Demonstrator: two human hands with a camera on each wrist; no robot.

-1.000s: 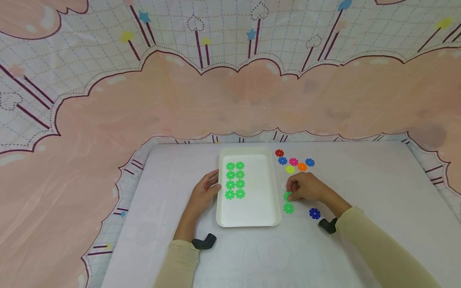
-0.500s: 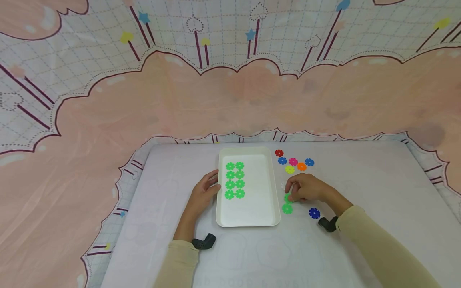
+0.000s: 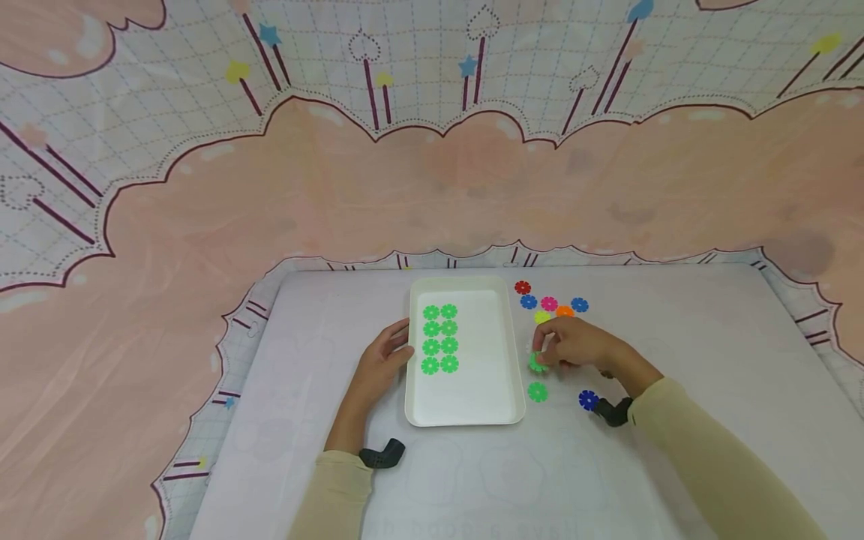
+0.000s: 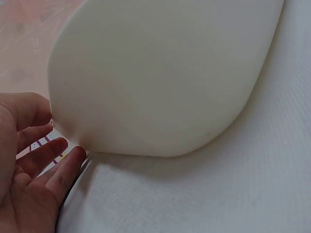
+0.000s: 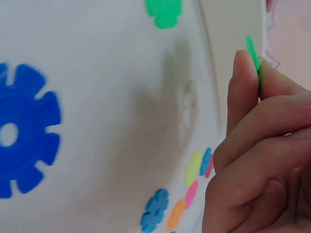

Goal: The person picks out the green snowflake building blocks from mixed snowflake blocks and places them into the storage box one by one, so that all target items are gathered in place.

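While the left hand rests with straight fingers against the white tray's left wall, that tray lies just left of the right hand. Its grip pinches a green snowflake disc on edge, off the worktop; another green disc lies just below.

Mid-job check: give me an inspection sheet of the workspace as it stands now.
Surface: white table, covered with cloth.
Job's things: white tray holds eight green discs in two columns; one green disc lies right of the tray; pinched green disc is off the table.
Clutter: red, blue, pink, yellow and orange discs beyond the right hand; dark blue disc near the wrist.
Grippers: left hand rests against the tray's left wall; right hand pinches a green disc.
Cables: nothing seen.
Surroundings: pink and white patterned backdrop.
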